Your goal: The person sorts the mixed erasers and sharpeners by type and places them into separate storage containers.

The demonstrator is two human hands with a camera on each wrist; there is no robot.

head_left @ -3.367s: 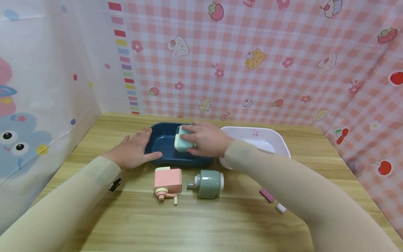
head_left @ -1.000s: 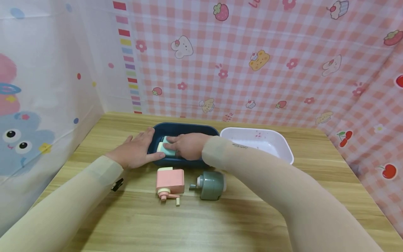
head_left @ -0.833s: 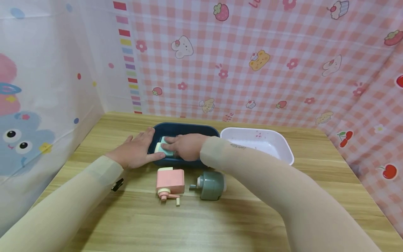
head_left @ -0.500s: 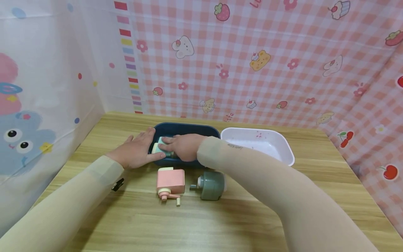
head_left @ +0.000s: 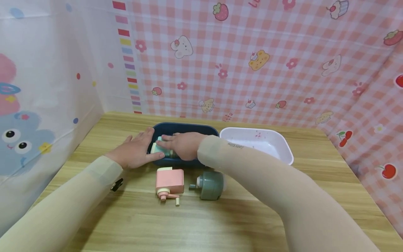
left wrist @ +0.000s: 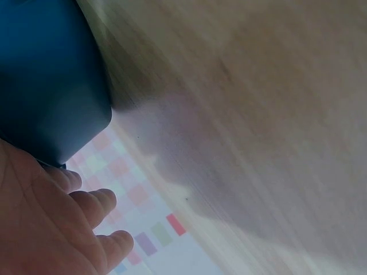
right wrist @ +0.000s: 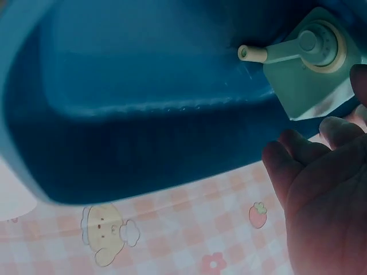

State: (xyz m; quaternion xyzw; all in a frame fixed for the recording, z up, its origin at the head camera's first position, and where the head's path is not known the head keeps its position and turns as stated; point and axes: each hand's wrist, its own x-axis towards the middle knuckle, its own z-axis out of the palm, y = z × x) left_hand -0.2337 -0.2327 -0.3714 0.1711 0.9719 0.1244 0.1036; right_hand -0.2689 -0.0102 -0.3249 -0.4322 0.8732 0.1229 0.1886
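Note:
A mint-green and cream hand-crank pencil sharpener sits at the left end of the navy blue tray. My right hand reaches into the tray, its fingers extended over the sharpener's top. In the right wrist view the sharpener's crank faces the camera, and several fingertips stand just off its side. My left hand lies against the tray's left end, fingers spread and thumb along the near rim. In the left wrist view its fingers reach past the tray's corner.
A pink pencil sharpener and a dark green one stand on the wooden table in front of the tray. A white tray is beside the blue one, partly behind my right arm. Patterned cloth hangs behind.
My right hand has brought the mint pencil sharpener down into the blue tray and slid it left to the tray's end. My left hand has stayed at the tray.

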